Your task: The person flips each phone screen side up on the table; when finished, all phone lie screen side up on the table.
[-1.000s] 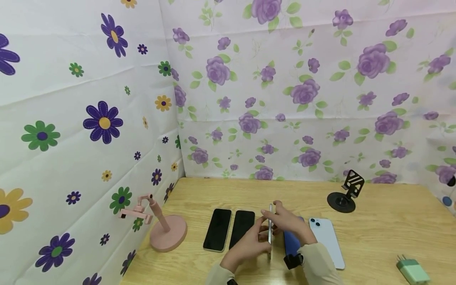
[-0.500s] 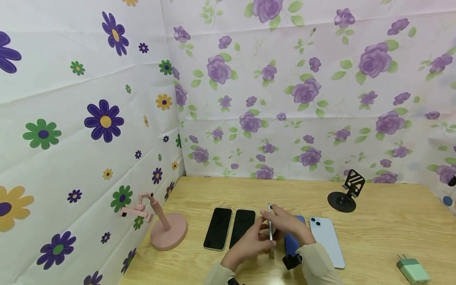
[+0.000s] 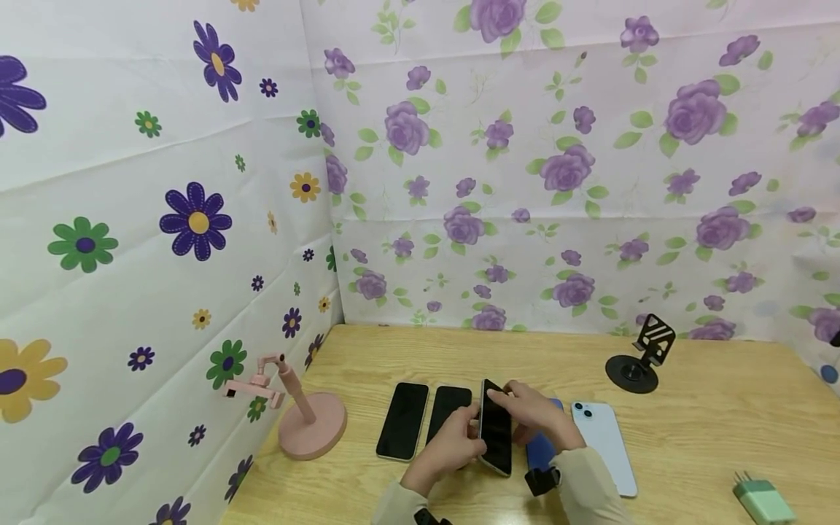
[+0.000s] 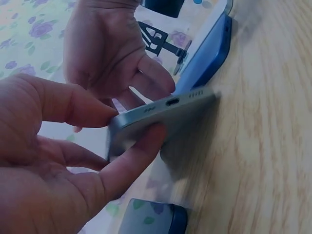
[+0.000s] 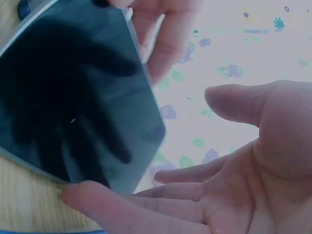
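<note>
My left hand (image 3: 451,446) pinches a smartphone (image 3: 496,430) by its long left edge, thumb on one side and fingers on the other. The phone's black screen is tilted up, and its lower end with the charging port shows in the left wrist view. My right hand (image 5: 253,180) has its fingers loosely spread beside the phone's other edge, with the little fingertip side close to a lower corner. A blue phone (image 3: 541,450) lies partly hidden under my right arm. Just left of the held phone, a second black-screened phone (image 3: 449,405) is partly covered by my left hand.
Farther left lies another black-screened phone (image 3: 402,421), with a pink phone stand (image 3: 312,426) beyond it. To the right are a pale blue phone (image 3: 605,446), a black phone stand (image 3: 633,373) and a green charger (image 3: 764,500). Floral cloth (image 3: 420,277) backs the wooden table (image 3: 709,408).
The held phone was edge-on to the head view between both hands; it has since turned so its black screen shows. My left hand shifted slightly left with it.
</note>
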A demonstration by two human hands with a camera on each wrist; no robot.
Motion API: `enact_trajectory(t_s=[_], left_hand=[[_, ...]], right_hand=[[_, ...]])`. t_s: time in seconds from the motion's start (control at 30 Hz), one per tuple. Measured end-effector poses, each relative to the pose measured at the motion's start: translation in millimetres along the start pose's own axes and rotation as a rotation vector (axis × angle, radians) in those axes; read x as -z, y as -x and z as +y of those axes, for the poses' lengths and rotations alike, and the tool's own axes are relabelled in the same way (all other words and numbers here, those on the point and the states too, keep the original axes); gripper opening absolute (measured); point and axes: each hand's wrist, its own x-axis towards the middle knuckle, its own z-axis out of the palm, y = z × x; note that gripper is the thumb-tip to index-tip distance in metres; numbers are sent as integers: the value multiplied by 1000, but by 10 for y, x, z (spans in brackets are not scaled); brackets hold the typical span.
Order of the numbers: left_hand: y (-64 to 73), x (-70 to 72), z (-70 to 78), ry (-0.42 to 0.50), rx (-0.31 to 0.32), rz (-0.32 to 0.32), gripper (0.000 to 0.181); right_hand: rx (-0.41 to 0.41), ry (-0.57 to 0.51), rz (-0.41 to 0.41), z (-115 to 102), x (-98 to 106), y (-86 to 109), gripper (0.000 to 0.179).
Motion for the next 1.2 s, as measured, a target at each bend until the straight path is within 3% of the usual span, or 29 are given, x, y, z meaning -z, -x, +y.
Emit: enact_trajectory(t_s=[0.23,0.4,0.5,1.2], left_hand=[[-8,-37,-44,-61,6,72,45],[-18,-24,-60,-211,27,123,64],[-31,-8,-67,-257,22,139,75],[9,14,-49,-311,48,105,76]], right_hand=[[12,24,0,20,48,23,75],[5,34,-3,10,53,18,75],[-1,43,-4,9,60,16,75],[5,58,-33,-24,48,26,69]])
